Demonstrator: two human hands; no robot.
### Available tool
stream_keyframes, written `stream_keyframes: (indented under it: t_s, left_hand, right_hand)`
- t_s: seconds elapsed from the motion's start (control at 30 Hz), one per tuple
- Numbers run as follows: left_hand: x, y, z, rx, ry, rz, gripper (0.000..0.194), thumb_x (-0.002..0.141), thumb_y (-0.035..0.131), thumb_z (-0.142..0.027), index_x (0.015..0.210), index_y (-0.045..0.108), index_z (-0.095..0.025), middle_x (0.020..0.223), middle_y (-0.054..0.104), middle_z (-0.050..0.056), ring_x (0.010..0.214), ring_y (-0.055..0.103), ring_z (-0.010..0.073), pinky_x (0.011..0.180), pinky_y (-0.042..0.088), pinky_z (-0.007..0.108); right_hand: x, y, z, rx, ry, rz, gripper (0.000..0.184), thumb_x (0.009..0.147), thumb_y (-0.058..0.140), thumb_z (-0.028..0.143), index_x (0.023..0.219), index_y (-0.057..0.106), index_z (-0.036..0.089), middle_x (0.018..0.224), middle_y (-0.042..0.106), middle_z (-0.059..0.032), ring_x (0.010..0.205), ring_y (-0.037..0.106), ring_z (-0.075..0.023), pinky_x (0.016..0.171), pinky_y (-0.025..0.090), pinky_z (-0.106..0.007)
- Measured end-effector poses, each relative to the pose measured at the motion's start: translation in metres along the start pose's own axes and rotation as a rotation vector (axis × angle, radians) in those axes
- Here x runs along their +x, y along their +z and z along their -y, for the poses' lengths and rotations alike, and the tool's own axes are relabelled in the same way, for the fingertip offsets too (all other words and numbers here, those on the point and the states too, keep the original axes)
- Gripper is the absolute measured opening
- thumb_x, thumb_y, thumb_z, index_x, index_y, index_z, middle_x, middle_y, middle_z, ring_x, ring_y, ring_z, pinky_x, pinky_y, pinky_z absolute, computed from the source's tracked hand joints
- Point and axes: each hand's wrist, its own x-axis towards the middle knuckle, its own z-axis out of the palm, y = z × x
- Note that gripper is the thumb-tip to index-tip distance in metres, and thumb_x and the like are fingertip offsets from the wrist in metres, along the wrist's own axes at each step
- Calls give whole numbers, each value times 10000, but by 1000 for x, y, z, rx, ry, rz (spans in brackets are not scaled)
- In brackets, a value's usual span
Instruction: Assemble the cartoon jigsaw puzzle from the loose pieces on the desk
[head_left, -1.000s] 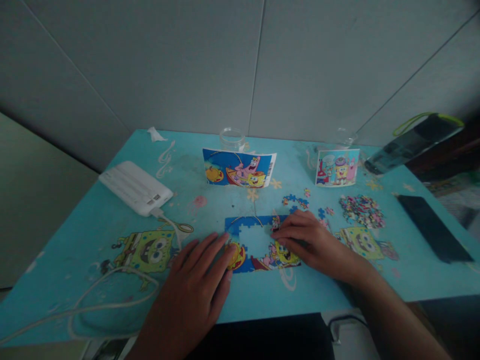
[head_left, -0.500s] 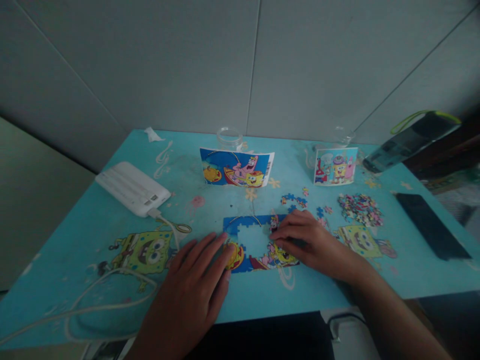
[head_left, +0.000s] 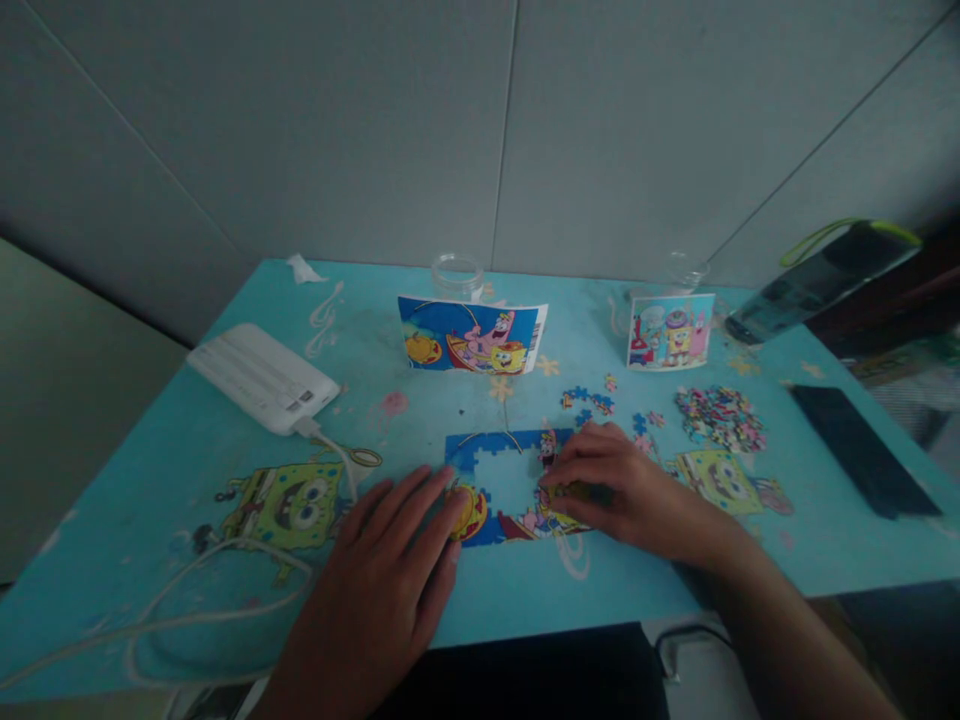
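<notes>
A partly assembled jigsaw puzzle lies flat on the table, a blue-edged cartoon frame around a bare middle. My left hand rests flat at its left edge, fingers stretched out, fingertips touching the burger part. Over the right side bends my right hand, thumb and fingers pinched at the inner edge of the gap on a puzzle piece mostly hidden by the fingers. Behind the puzzle, a picture card with the same scene stands upright. Several loose blue pieces lie just beyond my right hand.
A heap of mixed puzzle pieces lies to the right, near a black phone-like slab. A second picture card, clear jars and a dark bottle stand behind. At left are a white power bank and its cable.
My right hand has shifted slightly, its thumb and fingers bending lower over the puzzle's right inner edge. My left hand stays in place.
</notes>
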Motion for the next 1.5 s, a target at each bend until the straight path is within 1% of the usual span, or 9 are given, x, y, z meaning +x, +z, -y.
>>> stream_keyframes:
  t_s: [0.13,0.23,0.43,0.57,0.8,0.93,1.2,1.37,1.5]
  left_hand:
    - [0,1,0,11,1,4,499,979,525,-254,1477,483,-258,1553,470,37,1406,436,299,1144,353,541]
    - [-1,2,2,16,10,2,521,978,527,-256,1495,462,-260,1563,456,36,1414,427,298,1149,342,535]
    - [-1,5,5,37,42,-18,526,970,539,-262,1491,469,-256,1573,444,33,1418,420,301,1146,336,523]
    - [-1,5,5,53,51,-12,518,973,536,-264,1488,475,-249,1582,432,32,1429,403,295,1145,329,517]
    - [-2,5,6,58,58,-22,522,976,526,-263,1495,469,-247,1579,436,29,1426,403,281,1149,320,502]
    - [-3,5,7,66,55,-15,534,972,533,-269,1501,463,-256,1581,433,25,1425,405,281,1150,323,497]
    - [-4,10,11,91,81,-43,560,953,559,-300,1504,466,-264,1574,447,26,1409,434,285,1149,336,465]
    - [-5,16,17,107,123,-97,552,941,562,-311,1486,492,-256,1561,466,29,1390,459,284,1139,349,453]
    - [-5,21,22,107,166,-143,531,936,565,-317,1461,518,-252,1540,494,22,1371,477,271,1127,349,427]
  right_hand:
    - [0,2,2,-37,16,20,215,933,711,379,1115,739,267,1054,687,-57,1008,604,-232,935,428,-413]
    - [1,4,2,-52,28,31,212,938,706,372,1120,730,266,1054,681,-52,1006,599,-232,932,415,-409]
    - [0,6,2,-34,68,52,175,943,699,378,1085,726,278,1037,665,-34,1007,576,-225,929,397,-398]
    - [0,6,1,-22,83,63,184,953,685,389,1102,712,285,1064,659,-28,1025,565,-225,949,381,-404]
    - [3,4,6,7,102,76,144,946,703,348,1056,683,257,1043,661,-17,1031,567,-218,946,373,-386]
    - [3,4,6,31,84,60,133,939,714,332,1023,665,243,994,671,-12,1000,572,-212,917,376,-371]
    - [2,7,3,94,70,37,123,920,741,283,999,661,232,947,688,-2,957,594,-192,914,376,-369]
    - [1,6,2,118,68,30,77,931,725,283,971,684,231,911,687,5,920,603,-176,898,402,-368]
    - [1,5,4,198,26,-53,86,951,697,300,991,691,224,894,696,6,853,617,-148,863,443,-343]
